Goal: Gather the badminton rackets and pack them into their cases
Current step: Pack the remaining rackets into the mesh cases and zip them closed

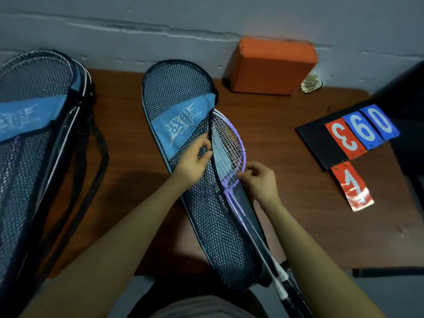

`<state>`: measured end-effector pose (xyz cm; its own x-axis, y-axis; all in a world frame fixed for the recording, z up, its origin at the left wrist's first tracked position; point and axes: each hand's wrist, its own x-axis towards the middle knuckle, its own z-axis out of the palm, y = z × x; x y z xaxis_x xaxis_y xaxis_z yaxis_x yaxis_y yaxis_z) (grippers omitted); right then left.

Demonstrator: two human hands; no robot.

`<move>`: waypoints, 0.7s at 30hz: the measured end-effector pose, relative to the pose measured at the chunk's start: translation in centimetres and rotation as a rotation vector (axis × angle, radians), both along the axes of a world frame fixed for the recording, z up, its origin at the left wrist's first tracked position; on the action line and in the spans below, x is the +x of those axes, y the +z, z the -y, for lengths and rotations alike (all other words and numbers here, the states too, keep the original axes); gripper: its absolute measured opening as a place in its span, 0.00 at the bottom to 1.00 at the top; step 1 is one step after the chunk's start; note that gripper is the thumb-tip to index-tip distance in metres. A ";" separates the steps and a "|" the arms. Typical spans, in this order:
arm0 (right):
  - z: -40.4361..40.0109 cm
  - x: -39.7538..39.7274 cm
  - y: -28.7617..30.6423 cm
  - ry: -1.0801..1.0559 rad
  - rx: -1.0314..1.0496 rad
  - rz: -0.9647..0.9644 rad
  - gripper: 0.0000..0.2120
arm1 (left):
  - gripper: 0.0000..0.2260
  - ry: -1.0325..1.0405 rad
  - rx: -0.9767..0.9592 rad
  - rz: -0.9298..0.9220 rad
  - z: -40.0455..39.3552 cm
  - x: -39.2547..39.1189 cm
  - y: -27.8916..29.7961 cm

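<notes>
Nearest the camera, two bare forearms reach out over the person's lap toward a brown wooden table [309,226]. The left hand [192,161] curls its fingers over the open black edge of a mesh racket case [206,214], pinching the flap. The right hand [259,180] pinches at the purple rim of a racket [229,154] near its throat. The racket's strung head lies partly inside the case's opening, while its shaft and dark handle run out past the case's lower end, over the table's near edge.

The case lies lengthwise on the middle of the table, with a blue printed panel across its upper half. A second mesh case [34,134] with a black strap lies along the left side. On the right sit score cards [358,134] showing red and blue numbers, on a black board. An orange block [273,65] rests against the grey, cracked wall [183,19] at the back, a small crumpled thing just beside it.
</notes>
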<state>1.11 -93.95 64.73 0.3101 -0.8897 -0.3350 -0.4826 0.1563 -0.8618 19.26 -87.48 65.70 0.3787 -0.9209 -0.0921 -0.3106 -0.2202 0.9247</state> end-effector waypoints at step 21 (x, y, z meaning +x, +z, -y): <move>-3.9 -5.3 -1.6 0.229 -0.241 -0.166 0.11 | 0.19 -0.069 0.183 0.342 -2.1 -3.3 -3.9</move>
<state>-4.17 -90.07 63.13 0.4689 -0.8632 -0.1871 -0.6181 -0.1693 -0.7677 15.98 -85.42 61.78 0.3533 -0.9255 -0.1364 -0.6137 -0.3393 0.7129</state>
